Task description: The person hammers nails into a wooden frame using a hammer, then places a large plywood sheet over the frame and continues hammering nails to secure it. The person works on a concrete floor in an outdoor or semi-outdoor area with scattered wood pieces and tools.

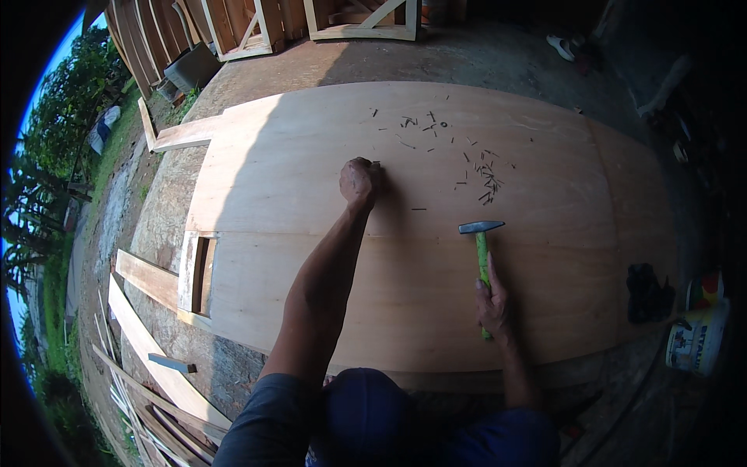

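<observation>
On big plywood sheet (pixel 327 296), right hand (pixel 492 305) gripping hammer (pixel 482 249) low on green handle, head-heavy; left hand (pixel 359 181) pinching something small at 12 o'clock, likely a nail.

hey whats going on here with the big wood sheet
A person leans over a large plywood sheet lying outdoors. The right hand grips a green-handled hammer, its head resting on the sheet. The left hand is stretched forward, fingers pinched down on the sheet. Loose nails lie scattered beyond it.
</observation>
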The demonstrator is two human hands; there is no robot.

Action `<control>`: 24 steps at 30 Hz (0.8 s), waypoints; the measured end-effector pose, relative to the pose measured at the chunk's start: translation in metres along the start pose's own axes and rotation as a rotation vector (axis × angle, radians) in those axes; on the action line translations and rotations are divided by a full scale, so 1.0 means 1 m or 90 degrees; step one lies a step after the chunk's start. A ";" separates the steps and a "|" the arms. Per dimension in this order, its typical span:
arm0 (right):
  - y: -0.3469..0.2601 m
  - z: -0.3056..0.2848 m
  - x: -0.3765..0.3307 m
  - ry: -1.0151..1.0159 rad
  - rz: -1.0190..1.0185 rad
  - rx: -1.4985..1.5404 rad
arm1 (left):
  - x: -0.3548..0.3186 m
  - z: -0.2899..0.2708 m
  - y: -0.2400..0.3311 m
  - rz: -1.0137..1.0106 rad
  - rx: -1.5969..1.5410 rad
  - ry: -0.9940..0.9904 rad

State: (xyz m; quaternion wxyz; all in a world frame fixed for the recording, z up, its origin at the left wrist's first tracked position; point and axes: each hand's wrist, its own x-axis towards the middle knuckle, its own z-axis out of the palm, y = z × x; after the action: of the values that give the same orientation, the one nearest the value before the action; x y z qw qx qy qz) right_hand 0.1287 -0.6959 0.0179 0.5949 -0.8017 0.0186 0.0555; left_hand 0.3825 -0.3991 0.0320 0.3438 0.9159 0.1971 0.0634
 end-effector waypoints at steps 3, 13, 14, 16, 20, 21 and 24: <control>0.003 0.004 0.000 0.002 0.009 0.020 | 0.012 0.014 -0.012 0.156 0.123 0.044; -0.004 -0.002 -0.003 0.014 0.048 0.013 | -0.050 -0.045 -0.079 0.213 -0.140 -0.047; -0.009 -0.008 -0.006 0.020 0.049 0.014 | -0.072 -0.052 -0.080 0.184 -0.194 -0.059; -0.006 0.004 -0.003 0.008 0.027 0.030 | -0.098 -0.062 -0.109 0.226 -0.198 -0.050; 0.021 0.002 0.005 0.023 -0.059 -0.050 | -0.122 -0.071 -0.115 0.239 -0.182 -0.061; 0.027 0.000 0.003 0.029 -0.059 -0.059 | -0.125 -0.071 -0.115 0.230 -0.173 -0.064; 0.018 0.009 0.005 0.040 -0.064 -0.025 | -0.114 -0.076 -0.123 0.194 -0.062 0.033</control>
State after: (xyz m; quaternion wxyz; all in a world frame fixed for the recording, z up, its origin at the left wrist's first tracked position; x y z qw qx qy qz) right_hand 0.1312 -0.6923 -0.0020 0.5802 -0.8144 -0.0042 0.0008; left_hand 0.2195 -0.3144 0.0112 0.3687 0.9156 0.0615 0.1481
